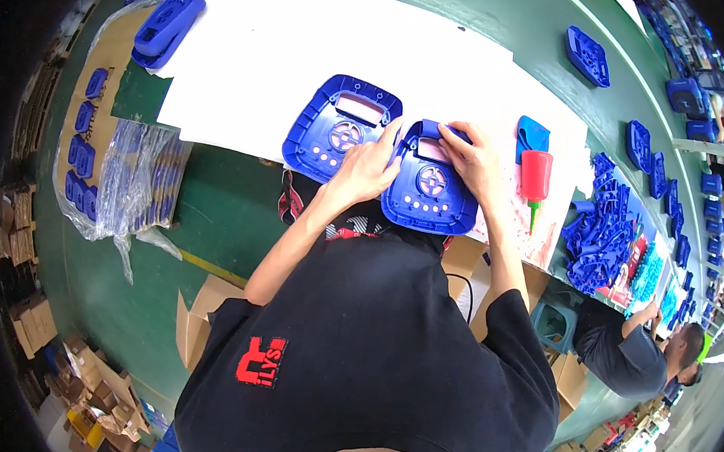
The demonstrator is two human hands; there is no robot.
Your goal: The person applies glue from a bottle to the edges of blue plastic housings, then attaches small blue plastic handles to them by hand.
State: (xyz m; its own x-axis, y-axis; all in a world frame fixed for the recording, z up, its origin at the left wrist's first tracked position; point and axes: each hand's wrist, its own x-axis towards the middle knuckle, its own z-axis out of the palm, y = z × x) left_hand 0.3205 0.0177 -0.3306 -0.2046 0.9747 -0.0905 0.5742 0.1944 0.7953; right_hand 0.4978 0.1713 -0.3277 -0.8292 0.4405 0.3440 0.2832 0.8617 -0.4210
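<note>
A blue plastic housing [448, 217] with a round grille and a window cut-out is tilted in front of me at the table's near edge. Along its left side, my left hand [368, 170] is closed on its rim. At the top edge, my right hand [475, 160] pinches a dark blue plastic strip [428, 130] lying along the housing; the fingers partly cover it. A second, similar housing [307, 144] rests on the white table covering, just left of my left hand, its ribbed inner side showing.
A red squeeze bottle [535, 175] and a blue cloth-like piece [533, 135] lie to the right. Beyond them is a heap of blue strips [600, 232]. Stacked blue housings [168, 28] stand far left, by wrapped cardboard [137, 175]. A co-worker [628, 354] sits at right.
</note>
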